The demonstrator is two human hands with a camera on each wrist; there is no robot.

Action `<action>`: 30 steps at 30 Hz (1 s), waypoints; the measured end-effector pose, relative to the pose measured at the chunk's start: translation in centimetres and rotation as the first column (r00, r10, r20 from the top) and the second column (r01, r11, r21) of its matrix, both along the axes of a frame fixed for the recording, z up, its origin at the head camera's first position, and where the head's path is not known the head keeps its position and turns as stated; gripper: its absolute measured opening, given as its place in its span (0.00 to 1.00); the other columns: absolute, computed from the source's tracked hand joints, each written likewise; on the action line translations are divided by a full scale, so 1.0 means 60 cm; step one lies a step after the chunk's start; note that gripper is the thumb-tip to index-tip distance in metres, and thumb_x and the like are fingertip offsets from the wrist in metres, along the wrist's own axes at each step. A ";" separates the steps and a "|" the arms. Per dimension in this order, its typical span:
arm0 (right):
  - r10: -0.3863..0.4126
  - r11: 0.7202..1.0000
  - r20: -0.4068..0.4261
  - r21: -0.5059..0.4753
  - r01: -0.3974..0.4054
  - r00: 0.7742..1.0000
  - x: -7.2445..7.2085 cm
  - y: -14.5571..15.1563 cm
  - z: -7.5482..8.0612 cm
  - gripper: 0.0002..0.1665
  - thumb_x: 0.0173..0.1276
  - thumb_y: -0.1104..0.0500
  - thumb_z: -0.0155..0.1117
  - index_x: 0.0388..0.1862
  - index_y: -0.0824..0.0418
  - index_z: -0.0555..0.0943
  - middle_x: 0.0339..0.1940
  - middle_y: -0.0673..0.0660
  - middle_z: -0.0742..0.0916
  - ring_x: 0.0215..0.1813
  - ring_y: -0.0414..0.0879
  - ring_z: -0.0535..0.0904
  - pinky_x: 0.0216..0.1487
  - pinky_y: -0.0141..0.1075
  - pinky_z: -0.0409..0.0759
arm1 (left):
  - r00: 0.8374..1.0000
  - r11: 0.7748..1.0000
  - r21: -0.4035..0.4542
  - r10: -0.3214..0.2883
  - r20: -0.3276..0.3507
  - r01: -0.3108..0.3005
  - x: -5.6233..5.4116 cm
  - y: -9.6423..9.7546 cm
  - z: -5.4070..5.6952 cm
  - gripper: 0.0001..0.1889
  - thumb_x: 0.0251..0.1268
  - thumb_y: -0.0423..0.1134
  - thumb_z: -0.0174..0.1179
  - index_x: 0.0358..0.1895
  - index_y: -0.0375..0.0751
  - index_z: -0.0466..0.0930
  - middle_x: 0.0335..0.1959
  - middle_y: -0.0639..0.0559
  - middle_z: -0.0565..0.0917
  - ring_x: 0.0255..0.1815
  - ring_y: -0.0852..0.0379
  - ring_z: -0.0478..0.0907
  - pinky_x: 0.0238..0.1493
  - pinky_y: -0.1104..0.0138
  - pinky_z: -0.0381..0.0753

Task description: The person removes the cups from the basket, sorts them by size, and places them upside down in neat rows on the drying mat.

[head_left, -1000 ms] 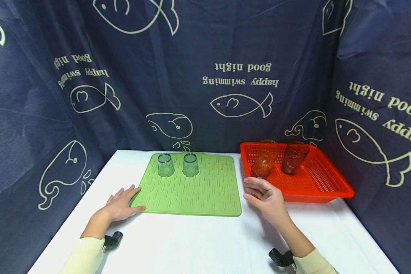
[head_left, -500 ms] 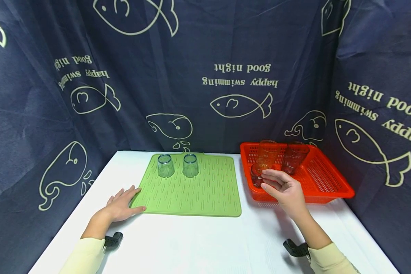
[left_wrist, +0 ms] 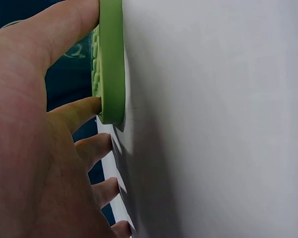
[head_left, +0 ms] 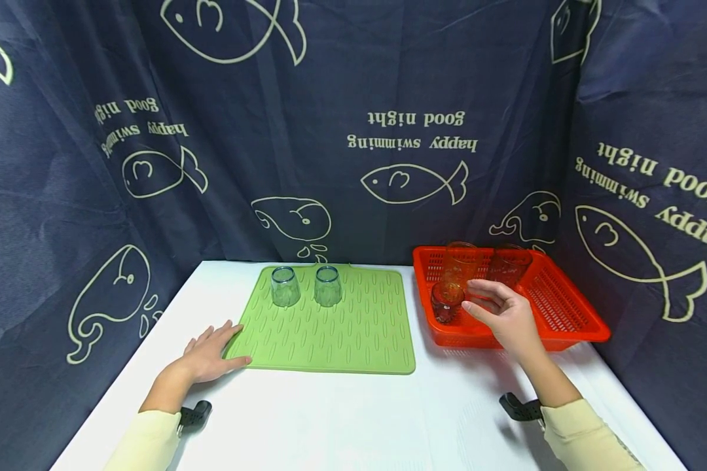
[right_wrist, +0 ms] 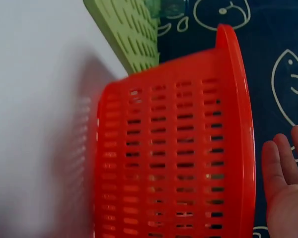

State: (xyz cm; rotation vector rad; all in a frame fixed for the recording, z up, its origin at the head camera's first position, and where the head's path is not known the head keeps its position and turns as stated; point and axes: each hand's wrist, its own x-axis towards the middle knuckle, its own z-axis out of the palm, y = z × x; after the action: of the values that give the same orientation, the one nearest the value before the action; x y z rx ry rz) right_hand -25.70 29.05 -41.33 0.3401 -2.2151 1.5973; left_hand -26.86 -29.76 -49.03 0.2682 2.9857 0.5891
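While your left hand [head_left: 208, 354] lay spread at the near-left corner of the green mat [head_left: 324, 339], thumb and index finger on its edge, your right hand [head_left: 505, 315] was up over the red basket [head_left: 565, 341]! Its thumb and fingers curved apart, nothing between them, just beside the short glass [head_left: 446, 303]; whether they touched it, you couldn't tell. That glass sat at the basket's near-left end, with two tall glasses [head_left: 459, 258] farther back. Over on the mat, two clear glasses [head_left: 328, 289] stood side by side, narrow ends up, on the white counter [head_left: 330, 422].
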 end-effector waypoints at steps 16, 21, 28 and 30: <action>-0.044 0.963 0.228 0.268 -0.020 0.973 -0.048 0.032 0.019 0.42 0.63 0.43 0.77 0.72 0.55 0.74 0.68 0.61 0.81 0.65 0.56 0.80 0.53 0.19 0.79 | 1.000 1.000 -0.018 -0.002 0.005 0.002 0.005 0.006 0.014 0.50 0.60 0.68 0.64 0.77 0.39 0.63 0.80 0.29 0.59 0.78 0.19 0.49 0.70 0.22 0.46; -0.038 0.939 0.299 0.336 -0.068 0.954 -0.065 0.038 0.016 0.48 0.61 0.39 0.77 0.75 0.57 0.71 0.73 0.65 0.77 0.70 0.65 0.74 0.59 0.41 0.84 | 1.000 1.000 -0.003 0.000 0.001 0.000 0.005 0.005 0.009 0.50 0.60 0.69 0.63 0.77 0.38 0.63 0.79 0.28 0.58 0.78 0.18 0.49 0.70 0.22 0.45; -0.035 0.915 0.327 0.390 -0.101 0.944 -0.083 0.039 0.012 0.50 0.59 0.40 0.79 0.75 0.59 0.71 0.69 0.68 0.79 0.67 0.63 0.77 0.59 0.45 0.84 | 1.000 1.000 0.001 -0.006 -0.007 0.006 0.003 0.001 0.005 0.50 0.59 0.69 0.63 0.77 0.38 0.63 0.79 0.29 0.59 0.78 0.18 0.49 0.70 0.21 0.45; -0.030 0.909 0.334 0.401 -0.114 0.942 -0.086 0.038 0.011 0.50 0.60 0.40 0.79 0.74 0.60 0.71 0.69 0.68 0.79 0.66 0.64 0.78 0.61 0.49 0.84 | 1.000 1.000 -0.002 -0.010 -0.011 0.010 0.003 0.001 0.005 0.50 0.59 0.70 0.63 0.77 0.39 0.64 0.79 0.29 0.60 0.77 0.18 0.50 0.69 0.21 0.45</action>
State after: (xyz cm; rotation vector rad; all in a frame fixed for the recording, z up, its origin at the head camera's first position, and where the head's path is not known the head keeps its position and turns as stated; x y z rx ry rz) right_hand -30.87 31.36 -40.64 0.2455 -2.8342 1.2609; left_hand -26.67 -29.73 -48.73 0.2873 2.9934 0.5854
